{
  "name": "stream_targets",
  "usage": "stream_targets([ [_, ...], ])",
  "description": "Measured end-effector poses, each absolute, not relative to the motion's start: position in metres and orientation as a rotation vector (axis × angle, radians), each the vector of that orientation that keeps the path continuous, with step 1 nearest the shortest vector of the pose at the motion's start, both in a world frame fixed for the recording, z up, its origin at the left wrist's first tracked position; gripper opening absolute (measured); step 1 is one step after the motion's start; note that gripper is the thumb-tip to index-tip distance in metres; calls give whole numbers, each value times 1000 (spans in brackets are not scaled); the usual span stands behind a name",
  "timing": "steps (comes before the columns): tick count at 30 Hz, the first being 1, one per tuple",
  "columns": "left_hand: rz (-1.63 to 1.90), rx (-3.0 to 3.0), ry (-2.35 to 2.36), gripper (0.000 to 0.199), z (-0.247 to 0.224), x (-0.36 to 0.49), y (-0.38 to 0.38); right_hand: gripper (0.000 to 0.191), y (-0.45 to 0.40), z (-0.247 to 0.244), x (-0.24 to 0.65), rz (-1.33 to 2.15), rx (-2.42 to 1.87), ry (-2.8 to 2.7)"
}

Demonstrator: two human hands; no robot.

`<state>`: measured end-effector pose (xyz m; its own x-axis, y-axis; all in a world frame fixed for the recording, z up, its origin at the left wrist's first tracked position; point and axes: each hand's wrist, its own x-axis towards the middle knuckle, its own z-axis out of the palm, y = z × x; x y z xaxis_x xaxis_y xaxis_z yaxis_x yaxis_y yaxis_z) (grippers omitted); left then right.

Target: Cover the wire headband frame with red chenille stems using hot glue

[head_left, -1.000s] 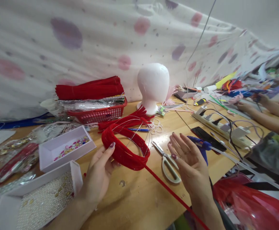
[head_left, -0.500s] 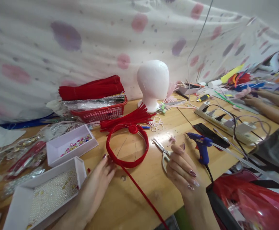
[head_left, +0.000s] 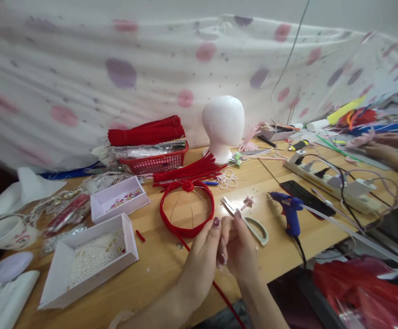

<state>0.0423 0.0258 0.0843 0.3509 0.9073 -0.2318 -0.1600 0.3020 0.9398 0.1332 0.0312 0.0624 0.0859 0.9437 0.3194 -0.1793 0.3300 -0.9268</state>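
My left hand (head_left: 202, 253) and my right hand (head_left: 243, 253) meet just in front of the red-wrapped hoop (head_left: 164, 217), fingertips touching. Both have their fingers curled together; whatever lies between them, if anything, is hidden. The hoop rests on the table, with thin wires across it and a round red piece (head_left: 187, 185) on its far rim. From it a narrow red strip (head_left: 228, 301) runs under my left hand towards the front edge. Scissors (head_left: 259, 230) with pale handles lie right behind my right hand, partly covered by it.
A blue glue gun (head_left: 290, 212) stands at right, near a black phone (head_left: 301, 196) and a power strip (head_left: 332, 183). White boxes (head_left: 132, 237) of beads sit at left. Behind are a red basket (head_left: 154, 163), red stems (head_left: 192, 170) and a foam head (head_left: 223, 121). Another person's hands (head_left: 384, 144) work far right.
My left hand has left the hoop's near side and moved right to meet my right hand, which has come slightly left. The view has shifted, and the scissors now lie more turned.
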Motion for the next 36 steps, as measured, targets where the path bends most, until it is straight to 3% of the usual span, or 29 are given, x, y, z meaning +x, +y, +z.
stream_targets([
  [6, 925, 1109, 888, 40, 88, 38, 30, 67, 25, 62, 158, 787, -843, -1484],
  [12, 918, 1409, 866, 19, 95, 25, 42, 19, 18, 72, 174, 503, -835, -1786],
  [16, 958, 1610, 881, 18, 94, 13, 39, 9, 17, 67, 192, 97, -1065, -1984],
  [19, 998, 1732, 959, 15, 95, 0, 35, 18, 14, 63, 204, -39, -1215, -1947],
  [23, 1245, 1636, 1099, 11, 100, -7, 44, 50, 8, 63, 201, -23, -1204, -1912],
  [26, 1305, 1255, 965, 38, 101, 14, 52, 77, 3, 60, 174, 270, -1056, -1750],
  [28, 1204, 1132, 843, 50, 99, 40, 50, 86, 0, 55, 149, 541, -941, -1554],
  [29, 1131, 1151, 842, 53, 97, 54, 46, 86, 0, 52, 138, 635, -901, -1457],
  [32, 1067, 1190, 853, 61, 86, 87, 24, 59, 7, 50, 126, 771, -957, -1153],
  [36, 940, 1552, 654, 68, 68, 89, -2, 58, 31, 65, 161, 815, -1015, -809],
])
